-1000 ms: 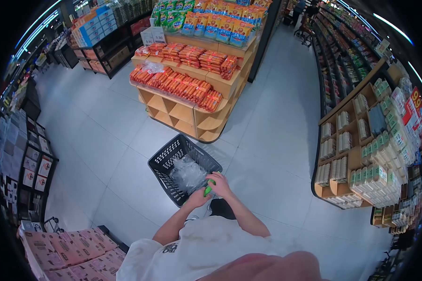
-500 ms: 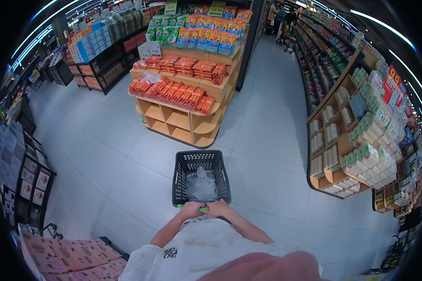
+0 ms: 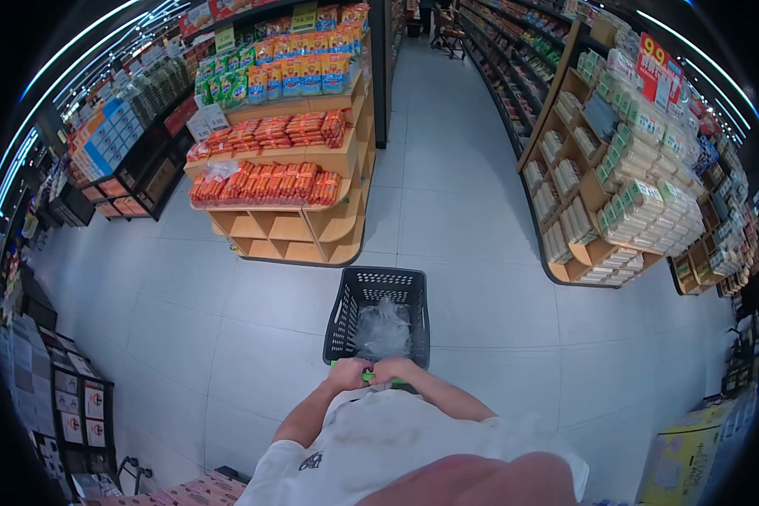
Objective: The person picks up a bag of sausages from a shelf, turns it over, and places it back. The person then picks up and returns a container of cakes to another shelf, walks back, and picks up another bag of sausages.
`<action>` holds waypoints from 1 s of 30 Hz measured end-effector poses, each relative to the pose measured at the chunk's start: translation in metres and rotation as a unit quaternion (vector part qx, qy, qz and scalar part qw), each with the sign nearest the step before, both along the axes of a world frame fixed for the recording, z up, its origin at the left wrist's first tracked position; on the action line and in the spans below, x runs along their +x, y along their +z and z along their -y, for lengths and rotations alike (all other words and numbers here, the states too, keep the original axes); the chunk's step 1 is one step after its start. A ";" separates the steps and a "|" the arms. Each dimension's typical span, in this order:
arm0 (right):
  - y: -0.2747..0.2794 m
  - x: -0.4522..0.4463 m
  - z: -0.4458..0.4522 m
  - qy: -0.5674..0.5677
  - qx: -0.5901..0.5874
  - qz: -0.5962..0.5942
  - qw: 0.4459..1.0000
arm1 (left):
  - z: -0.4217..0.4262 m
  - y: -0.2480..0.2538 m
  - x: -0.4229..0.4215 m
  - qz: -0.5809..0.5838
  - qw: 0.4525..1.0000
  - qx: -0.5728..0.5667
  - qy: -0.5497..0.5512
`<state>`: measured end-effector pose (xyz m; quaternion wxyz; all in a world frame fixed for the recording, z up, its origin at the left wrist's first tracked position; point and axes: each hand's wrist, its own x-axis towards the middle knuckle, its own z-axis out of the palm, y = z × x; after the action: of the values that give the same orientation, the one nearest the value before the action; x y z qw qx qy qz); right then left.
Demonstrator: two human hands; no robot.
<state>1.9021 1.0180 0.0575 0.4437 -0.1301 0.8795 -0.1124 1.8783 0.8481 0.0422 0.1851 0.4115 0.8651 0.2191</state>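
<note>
A black perforated shopping basket (image 3: 335, 325) is right in front of my body, with a crumpled clear plastic bag (image 3: 384, 329) lying inside it. Along its near edge runs a green handle (image 3: 368, 377). My left hand (image 3: 348, 374) is closed around the left part of this handle. Close beside it, my right hand (image 3: 396, 370) grips the handle's right part. Both hands cover most of the handle, and a short green stretch shows between them.
A wooden display (image 3: 312, 228) with orange-red sausage packs (image 3: 270, 181) stands ahead on the left. On the right is a shelf (image 3: 557, 268) of stacked pale packages (image 3: 641, 215). Between them a tiled aisle (image 3: 434, 160) leads back to a person and a cart. Pink boxes (image 3: 198, 491) are at lower left.
The view has turned rightward, so the sausage display and right-hand shelf sit further left. A yellow box has come into view at lower right. Both hands keep hold of the handle.
</note>
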 end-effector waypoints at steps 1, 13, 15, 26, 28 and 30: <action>-0.003 0.000 -0.003 -0.018 0.001 -0.011 1.000 | -0.003 0.000 -0.004 0.000 1.000 0.000 -0.012; -0.015 0.009 -0.052 -0.317 -0.162 -0.100 0.929 | -0.058 0.017 -0.071 -0.004 0.997 -0.006 -0.078; -0.017 0.014 -0.056 -0.326 -0.131 -0.270 0.897 | -0.071 0.019 -0.083 -0.005 0.997 -0.007 -0.079; 0.011 -0.056 -0.127 -0.351 -0.117 -0.237 0.898 | -0.142 0.036 -0.145 0.026 0.997 -0.047 -0.056; 0.019 -0.071 -0.137 -0.353 -0.119 -0.226 0.900 | -0.151 0.039 -0.156 0.024 0.996 -0.068 -0.050; 0.023 -0.080 -0.144 -0.362 -0.127 -0.215 0.898 | -0.163 0.044 -0.169 0.026 0.994 -0.094 -0.049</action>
<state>1.8216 1.1617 0.0801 0.1523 0.1211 0.9183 -0.3448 1.7096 1.0115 0.0860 0.2560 0.4286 0.8554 0.1378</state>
